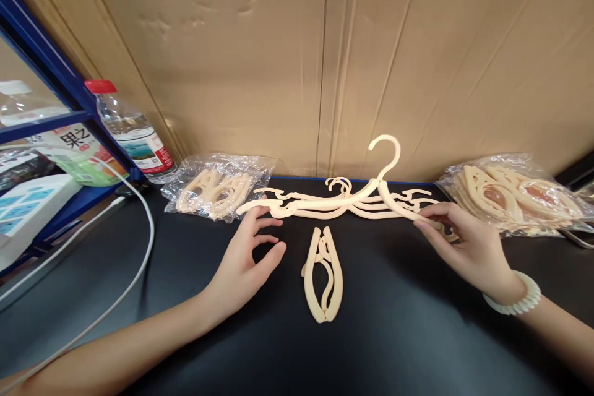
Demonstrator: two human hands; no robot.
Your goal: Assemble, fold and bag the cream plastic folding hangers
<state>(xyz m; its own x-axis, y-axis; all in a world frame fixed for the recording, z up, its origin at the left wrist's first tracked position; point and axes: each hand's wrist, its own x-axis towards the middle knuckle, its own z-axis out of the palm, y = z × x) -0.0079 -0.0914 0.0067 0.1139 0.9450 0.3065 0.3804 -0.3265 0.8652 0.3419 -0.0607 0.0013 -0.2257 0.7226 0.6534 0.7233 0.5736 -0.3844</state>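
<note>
Cream plastic, the unfolded hanger (343,201) lies spread between both hands on the black worktop (394,334). The right hand (468,247) pinches its right arm tip with closed fingers, seemingly to hold it level. The left hand (245,260) has its fingers spread open, index touching the left tip. A folded hanger (323,275) lies between both sets of fingers.

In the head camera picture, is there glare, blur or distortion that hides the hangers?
Head view: wide-lens distortion slants the blue shelf frame at the left; the right plastic bag glints; the unfolded hanger and folded hanger are sharp; the black table shows a soft sheen near the bottom.
</note>
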